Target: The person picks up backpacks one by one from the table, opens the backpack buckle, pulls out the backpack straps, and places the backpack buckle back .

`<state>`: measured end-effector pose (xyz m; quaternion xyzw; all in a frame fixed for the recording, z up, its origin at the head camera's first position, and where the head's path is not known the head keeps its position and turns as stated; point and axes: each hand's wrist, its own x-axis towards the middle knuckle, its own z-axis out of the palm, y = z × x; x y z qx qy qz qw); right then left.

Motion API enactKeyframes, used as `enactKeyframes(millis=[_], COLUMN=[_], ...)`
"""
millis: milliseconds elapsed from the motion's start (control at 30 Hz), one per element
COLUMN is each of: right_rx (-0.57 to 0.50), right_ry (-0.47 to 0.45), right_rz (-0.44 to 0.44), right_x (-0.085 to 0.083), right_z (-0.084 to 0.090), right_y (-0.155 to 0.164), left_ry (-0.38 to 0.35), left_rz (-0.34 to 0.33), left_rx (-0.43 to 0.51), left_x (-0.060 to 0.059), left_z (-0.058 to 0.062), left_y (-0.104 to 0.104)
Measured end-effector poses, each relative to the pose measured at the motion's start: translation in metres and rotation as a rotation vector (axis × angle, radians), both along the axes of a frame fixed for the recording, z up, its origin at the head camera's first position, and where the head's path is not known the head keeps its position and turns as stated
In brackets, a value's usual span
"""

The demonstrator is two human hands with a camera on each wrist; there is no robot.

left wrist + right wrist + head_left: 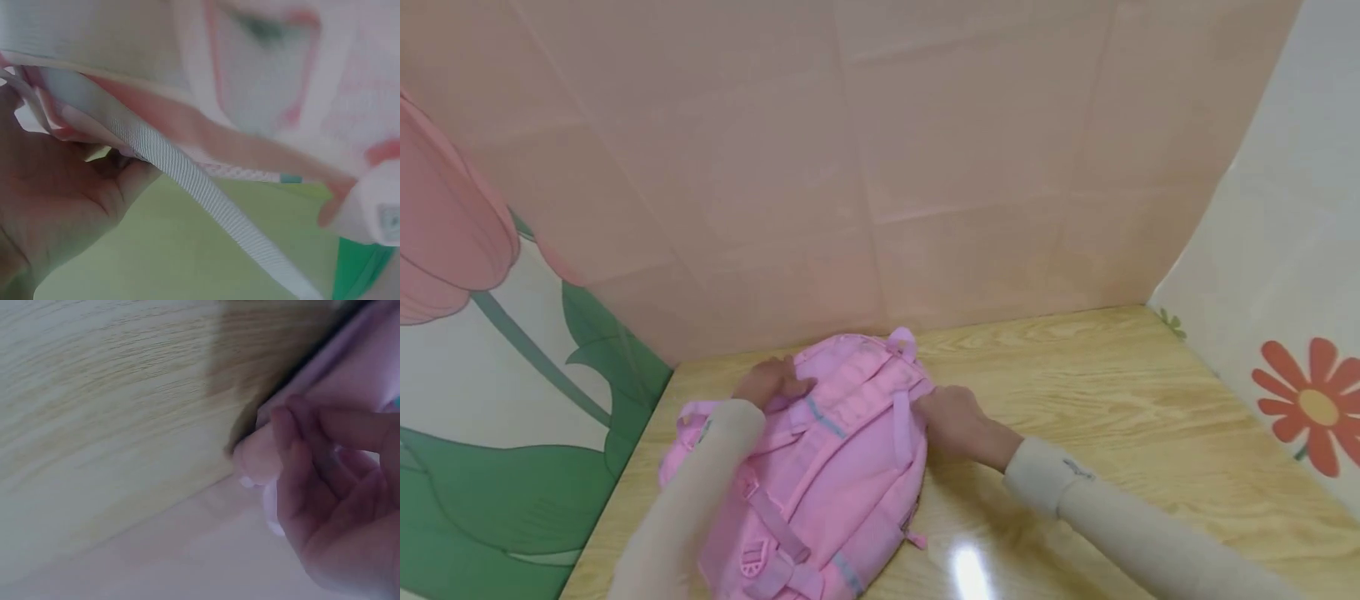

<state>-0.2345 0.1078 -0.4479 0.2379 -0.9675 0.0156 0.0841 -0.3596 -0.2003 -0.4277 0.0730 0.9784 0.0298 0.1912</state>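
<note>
A pink backpack [868, 475] lies on the wooden table, its straps and buckles facing up. At its upper left edge my left hand [767, 382] grips the fabric; in the left wrist view that hand's fingers go in behind the bag's edge, partly hidden. A pale webbing strap [200, 187] runs slantwise past them. On the opposite side, my right hand [955, 421] holds the bag's upper right edge. The right wrist view shows the thumb and fingers of this hand [344, 500] pinching pink fabric.
The wooden table [1075, 375] extends right of the bag and meets a pinkish covered wall [760, 183] behind. Flower-printed panels [1270, 250] stand at both sides. A zipper pull [916, 540] hangs from the bag's right side, and a pink strap loop [696, 410] sticks out left.
</note>
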Motion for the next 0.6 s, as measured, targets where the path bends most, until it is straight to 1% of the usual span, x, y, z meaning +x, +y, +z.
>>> enactKeyframes(millis=[133, 200, 267, 433, 533, 600], right_rx=[-0.200, -0.294, -0.356, -0.434, -0.463, -0.471], right_ry=[-0.228, -0.308, -0.370, -0.466, -0.489, -0.485], right_rz=[-0.005, -0.020, -0.056, -0.183, -0.224, -0.250], right_x=[-0.003, -0.003, -0.003, -0.001, -0.001, -0.003], right_z=[0.008, 0.010, 0.010, 0.004, -0.002, -0.006], right_y=[0.006, 0.007, 0.007, 0.009, 0.011, 0.011], left_ry=[-0.006, -0.009, -0.006, 0.031, 0.032, 0.011], left_rz=[0.019, 0.020, 0.017, -0.006, -0.011, -0.011], left_rx=[-0.023, -0.040, -0.057, -0.081, -0.074, -0.066], left_x=[0.004, 0.004, 0.005, 0.009, 0.013, 0.016], left_z=[-0.002, -0.004, -0.007, -0.012, -0.013, -0.012], left_y=[0.004, 0.007, 0.010, 0.020, 0.025, 0.027])
